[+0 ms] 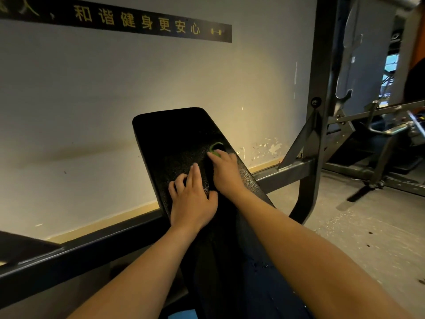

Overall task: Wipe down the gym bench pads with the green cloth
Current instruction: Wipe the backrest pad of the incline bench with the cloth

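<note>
A bunched green cloth [216, 153], only a bright sliver of it showing, lies on the black pebble-textured bench pad [170, 134] under the right hand [226, 173], whose fingers curl over it, at 1 o'clock from the left hand [193, 201], which rests slack-fingered on the pad.

The black pad [165, 134] slopes up toward the wall, and its surface is grained. Both hands lie on it, touching each other. The left hand [193, 199] rests on the pad with some fingers bent. The right hand [226, 171] holds the cloth [216, 154] against the pad, with green showing at its fingertips. The grey frame [282, 173] stands on the floor [368, 226].
</note>
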